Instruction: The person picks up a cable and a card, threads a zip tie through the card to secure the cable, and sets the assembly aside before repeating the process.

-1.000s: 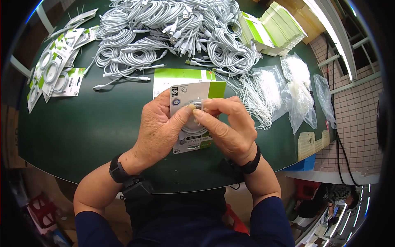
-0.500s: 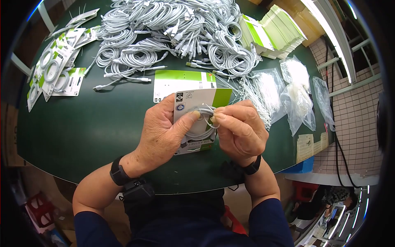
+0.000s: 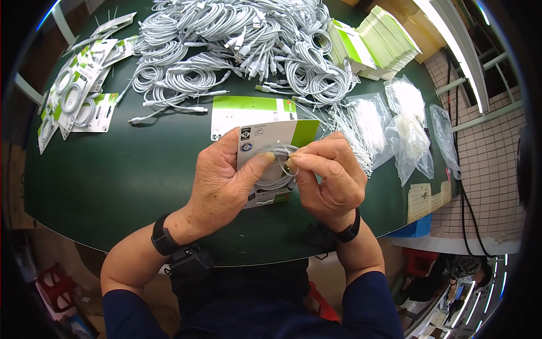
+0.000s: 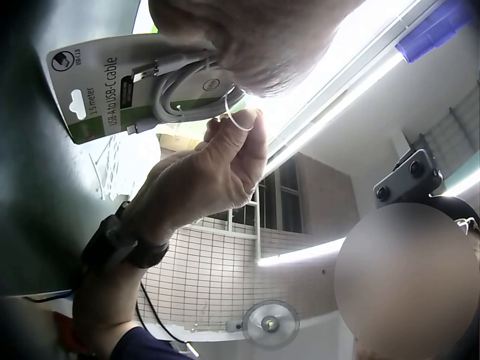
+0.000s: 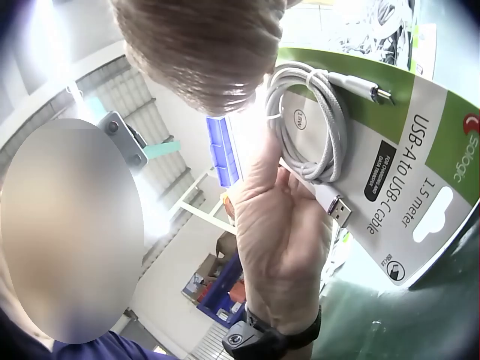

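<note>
My left hand grips a green and white cardboard package card by its left side, thumb over the front. A coiled light grey USB cable lies against the card, its two plugs showing in the right wrist view. My right hand pinches a thin white cable tie between thumb and forefinger, at the right side of the coil. In the left wrist view the tie curves out from the coil to the fingertips. The left fingers behind the card are hidden in the head view.
Another card lies flat just beyond my hands. A big heap of grey cables covers the back. Carded cables are piled at left, stacked cards stand at back right, and loose cable ties lie by plastic bags.
My right hand has moved right from beside the left thumb, drawing the tie out into a visible loop. The held card has shifted slightly right and its lower edge now tips away.
</note>
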